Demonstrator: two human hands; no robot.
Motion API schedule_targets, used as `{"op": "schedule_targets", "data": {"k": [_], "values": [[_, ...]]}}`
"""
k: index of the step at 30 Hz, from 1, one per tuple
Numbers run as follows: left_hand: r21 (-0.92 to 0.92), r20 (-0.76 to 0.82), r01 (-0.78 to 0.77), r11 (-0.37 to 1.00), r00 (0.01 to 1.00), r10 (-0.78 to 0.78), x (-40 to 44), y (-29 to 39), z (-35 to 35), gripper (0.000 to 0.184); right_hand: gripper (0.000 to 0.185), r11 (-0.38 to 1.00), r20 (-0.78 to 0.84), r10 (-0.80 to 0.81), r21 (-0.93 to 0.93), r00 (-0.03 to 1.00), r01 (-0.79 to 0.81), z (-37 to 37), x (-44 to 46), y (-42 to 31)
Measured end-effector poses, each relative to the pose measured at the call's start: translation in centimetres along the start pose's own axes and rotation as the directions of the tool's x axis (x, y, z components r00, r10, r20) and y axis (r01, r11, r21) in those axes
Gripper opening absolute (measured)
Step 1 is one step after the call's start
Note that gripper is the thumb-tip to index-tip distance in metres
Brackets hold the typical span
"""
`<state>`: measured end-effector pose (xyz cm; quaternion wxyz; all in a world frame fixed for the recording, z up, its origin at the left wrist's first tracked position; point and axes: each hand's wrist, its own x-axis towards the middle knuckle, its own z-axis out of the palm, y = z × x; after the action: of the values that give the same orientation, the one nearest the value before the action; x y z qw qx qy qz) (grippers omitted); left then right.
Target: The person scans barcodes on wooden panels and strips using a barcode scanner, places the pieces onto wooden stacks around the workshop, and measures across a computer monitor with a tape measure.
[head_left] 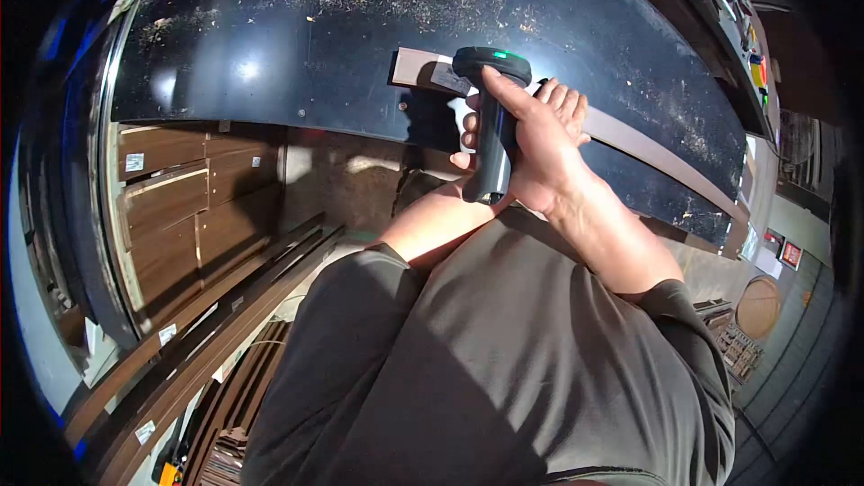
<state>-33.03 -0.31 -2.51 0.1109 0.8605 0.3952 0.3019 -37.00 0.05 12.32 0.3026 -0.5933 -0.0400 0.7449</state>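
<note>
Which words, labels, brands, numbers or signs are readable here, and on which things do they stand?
No text can be read.
Black device: a green light, no readable mark.
Labels on the panels and boards: too small.
Dark patch on the pale strip, perhaps a label: unreadable.
Red wall sign: too small.

- Handheld black plastic scanner (495,135), glowing green light (499,55)
- Long flat strip (666,157), pale pinkish-brown
- Broad smooth blue-black bench (270,31), pale speckles
- Plain charcoal cloth shirt (504,333)
</note>
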Motion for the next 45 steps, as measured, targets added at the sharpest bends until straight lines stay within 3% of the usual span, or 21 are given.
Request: {"op": "schedule_targets", "data": {"k": [3,7,8,9,10,11,12,13,14,16,17,19,20,26,29,30,33,36,40,42,45], "values": [[0.169,0.118,-0.049,0.984,0.993,0.029,-0.3,0.1,-0.8,0.074,0.051,0.977,-0.139,-0.198,-0.108,0.97,0.184,1.5,-1.2,0.0],[0.112,0.238,0.03,0.993,0.97,-0.056,0.2,0.3,-3.6,0.079,0.048,0.993,0.01,-0.092,0.081,0.996,0.091,0.0,-0.5,-0.2],[0.057,0.189,0.081,0.995,0.978,-0.091,-0.9,0.2,-2.2,0.077,0.038,0.983,0.069,-0.11,0.157,0.992,0.099,-0.7,0.0,0.3],[-0.014,0.139,0.123,0.992,0.983,-0.119,-1.7,0.1,-0.4,0.075,0.031,0.983,-0.02,-0.154,0.097,0.988,0.155,-0.2,-0.4,0.6],[-0.1,0.098,0.145,0.984,0.986,-0.135,-1.8,0.1,1.5,0.074,0.029,0.969,0.058,-0.155,0.202,0.986,0.14,-1.1,-0.2,1.0],[-0.187,0.066,0.162,0.969,0.986,-0.152,-1.0,0.1,2.5,0.072,0.028,0.967,0.055,-0.228,0.129,0.972,0.219,-2.0,-0.2,1.3],[-0.08,0.074,0.09,0.993,0.994,-0.085,-0.3,-0.4,1.5,0.07,0.029,0.904,-0.007,-0.424,0.062,0.905,0.424,-2.6,-1.2,1.3],[-0.185,0.238,0.16,0.97,0.964,-0.114,1.4,0.7,-1.7,0.06,0.027,0.879,-0.029,-0.476,-0.041,0.879,0.475,-4.4,-1.7,1.3],[-0.211,0.066,0.003,0.978,0.998,0.011,0.8,-0.7,0.3,0.052,0.025,0.845,-0.051,-0.526,-0.148,0.849,0.515,-6.2,-2.4,1.4],[-0.392,0.057,0.083,0.916,0.996,-0.065,-0.2,-1.0,0.8,0.05,0.032,0.816,-0.068,-0.557,-0.23,0.828,0.531,-9.4,-4.7,1.2],[-0.615,0.272,0.284,0.735,0.952,-0.139,0.1,-2.5,1.4,0.052,0.04,0.83,-0.062,-0.54,-0.205,0.839,0.519,-10.9,-6.4,0.9],[-0.523,0.256,0.198,0.829,0.964,-0.069,0.9,-1.7,-0.2,0.053,0.037,0.818,-0.109,-0.575,-0.098,0.811,0.566,-16.1,-6.6,1.9],[-0.168,0.037,-0.103,0.981,0.993,0.11,1.2,-0.6,-2.1,0.054,0.036,0.809,-0.124,-0.586,-0.044,0.801,0.586,-18.7,-6.4,2.7],[-0.055,0.242,-0.077,0.996,0.966,0.088,-1.4,-5.2,-9.2,0.058,0.033,0.665,-0.573,-0.482,0.253,0.663,0.702,-32.9,-6.8,7.6],[0.103,0.43,0.058,0.993,0.898,-0.097,-1.8,-7.6,-13.5,0.071,0.036,0.654,-0.647,-0.445,0.238,0.619,0.718,-37.2,-7.5,8.7],[0.172,0.474,0.09,0.981,0.866,-0.162,-1.4,-7.2,-14.0,0.078,0.038,0.65,-0.632,-0.434,0.273,0.642,0.709,-38.4,-6.7,8.9],[0.107,0.463,-0.072,0.992,0.886,0.014,-0.1,-3.2,-11.1,0.091,0.035,0.658,-0.586,-0.478,0.255,0.655,0.709,-39.5,-6.3,8.4],[0.069,0.366,-0.165,0.984,0.922,0.129,0.5,1.7,-5.7,0.073,0.037,0.62,-0.495,-0.537,0.318,0.683,0.718,-39.8,-6.0,7.8],[0.02,0.444,-0.232,0.972,0.874,0.2,2.4,2.6,-4.5,0.058,0.038,0.639,-0.4,-0.56,0.349,0.726,0.685,-41.3,-6.7,7.7],[-0.045,0.62,-0.092,0.995,0.779,0.1,3.8,2.0,-5.9,0.053,0.048,0.598,-0.36,-0.583,0.417,0.729,0.684,-42.5,-6.2,8.1],[-0.091,0.882,0.551,0.83,0.431,-0.189,4.2,1.0,-8.1,0.044,0.062,0.499,-0.295,-0.659,0.517,0.692,0.695,-43.4,-5.6,8.4]]}}
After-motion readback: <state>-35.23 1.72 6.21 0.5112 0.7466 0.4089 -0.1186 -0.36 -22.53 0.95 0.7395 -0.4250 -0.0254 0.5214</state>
